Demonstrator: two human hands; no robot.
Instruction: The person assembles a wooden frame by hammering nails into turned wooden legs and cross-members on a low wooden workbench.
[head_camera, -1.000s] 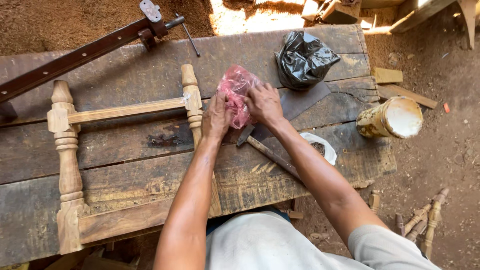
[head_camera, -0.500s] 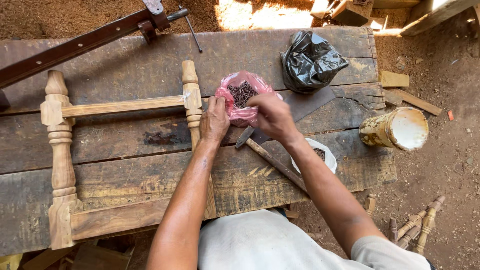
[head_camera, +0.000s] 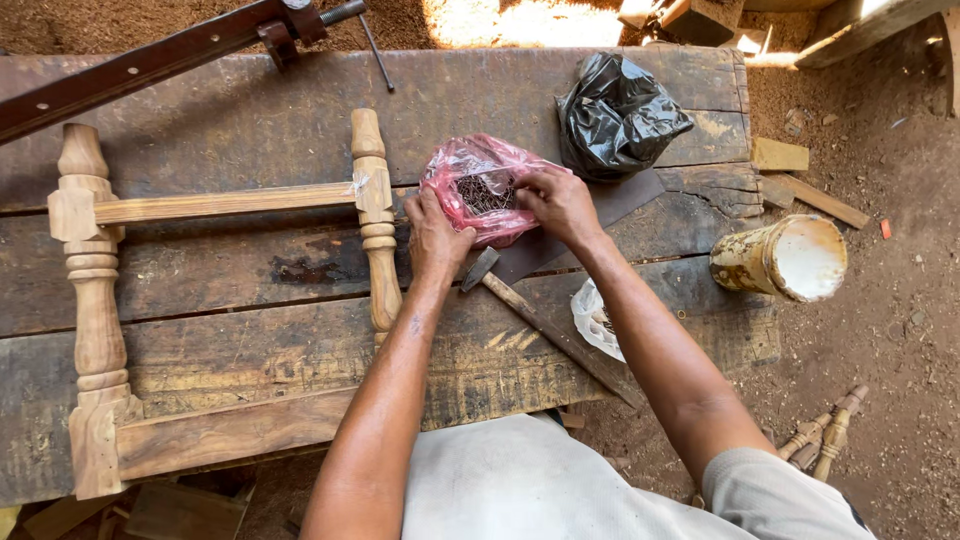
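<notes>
Holding a pink plastic bag (head_camera: 480, 185) open on the wooden workbench (head_camera: 230, 125), both hands grip its rim: the left hand (head_camera: 435, 235) pinches the near edge, and the right hand (head_camera: 558, 203) pinches the right side, fingers curled. Dark nails (head_camera: 487, 192), or what look like nails, fill the bag. A hammer (head_camera: 530, 315) lies just below the hands, its head near the left wrist. A black bag (head_camera: 618, 115) sits behind the right hand. A turned wooden frame (head_camera: 95, 300) lies to the left, and a yellowed tin (head_camera: 780, 260) rests at the bench's right edge.
</notes>
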